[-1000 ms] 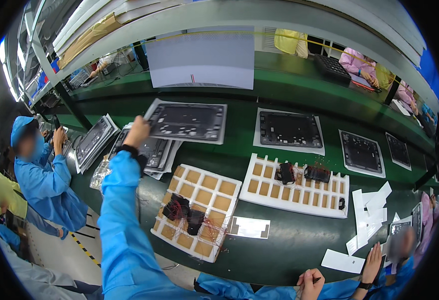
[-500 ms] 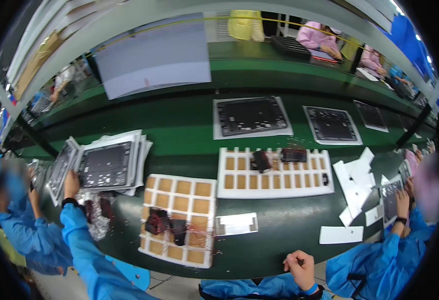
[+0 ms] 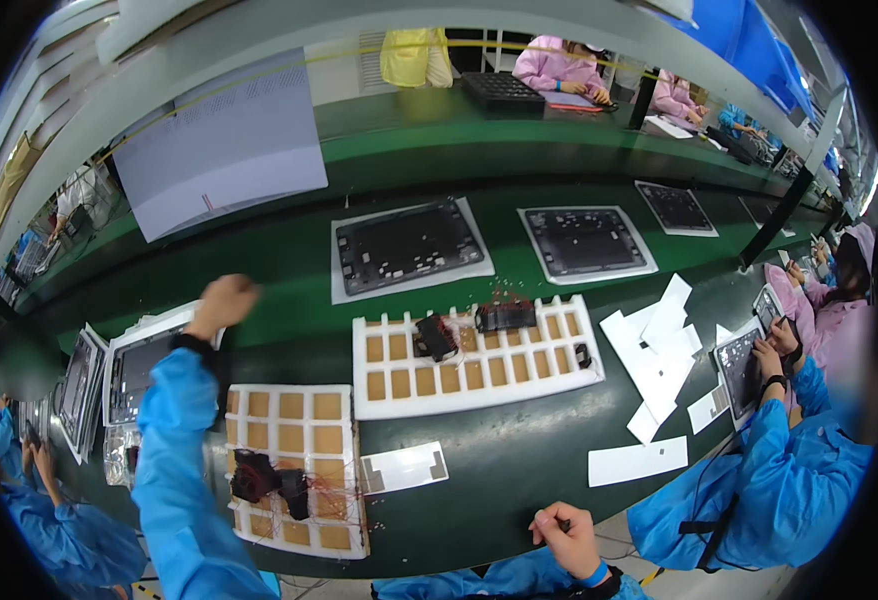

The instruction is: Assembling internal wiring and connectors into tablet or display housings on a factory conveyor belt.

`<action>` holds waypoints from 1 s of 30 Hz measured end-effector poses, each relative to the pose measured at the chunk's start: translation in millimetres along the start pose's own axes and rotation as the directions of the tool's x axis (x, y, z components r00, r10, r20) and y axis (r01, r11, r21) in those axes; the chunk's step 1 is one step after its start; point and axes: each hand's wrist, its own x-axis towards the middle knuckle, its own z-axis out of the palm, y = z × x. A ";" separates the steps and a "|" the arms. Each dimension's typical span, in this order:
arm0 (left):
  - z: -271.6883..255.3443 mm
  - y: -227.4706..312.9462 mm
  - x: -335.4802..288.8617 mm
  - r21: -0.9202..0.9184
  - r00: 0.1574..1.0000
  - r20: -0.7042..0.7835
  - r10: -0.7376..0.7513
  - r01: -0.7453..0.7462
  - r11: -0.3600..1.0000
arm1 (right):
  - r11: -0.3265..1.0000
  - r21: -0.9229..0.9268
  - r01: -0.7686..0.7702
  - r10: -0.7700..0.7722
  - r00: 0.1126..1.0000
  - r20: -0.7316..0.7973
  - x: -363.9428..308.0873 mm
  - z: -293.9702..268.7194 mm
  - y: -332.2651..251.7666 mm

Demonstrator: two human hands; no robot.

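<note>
**Left hand out at the panel stack, trays mostly unfilled**

Fingers first: the left hand (image 3: 224, 303) is curled loosely and blurred, stretched out over the far edge of the stacked dark panels (image 3: 139, 362) at the left end of the green table (image 3: 289, 260); whether it grips anything I cannot tell, no object shows between the fingers; the right hand (image 3: 562, 535) sits low at the near table edge, closed in a fist around something small and dark (too tiny to name).

Moving outward: just beside the left sleeve lies the near foam tray (image 3: 294, 465), with one tangle of small black parts and red wires (image 3: 269, 482) in its lower left pockets; every other pocket looks bare; next over, the long white tray (image 3: 474, 355) carries two or three black parts (image 3: 504, 316) along its top row, the rest of its pockets showing tan and vacant.

So, as a judgement: early going; a handful of pockets filled, most left to do; further out, two dark panels on white sheets (image 3: 409, 247) wait across the table, and loose white sheets (image 3: 649, 345) lie at the right, near a co-worker in blue (image 3: 789, 470) handling a small panel.
</note>
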 end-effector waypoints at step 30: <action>-27.0 -25.0 -24.6 -0.746 0.909 -0.307 -0.282 -0.046 0.665 | 0.971 0.214 0.108 -0.077 0.986 -0.150 -23.9 -30.5 25.6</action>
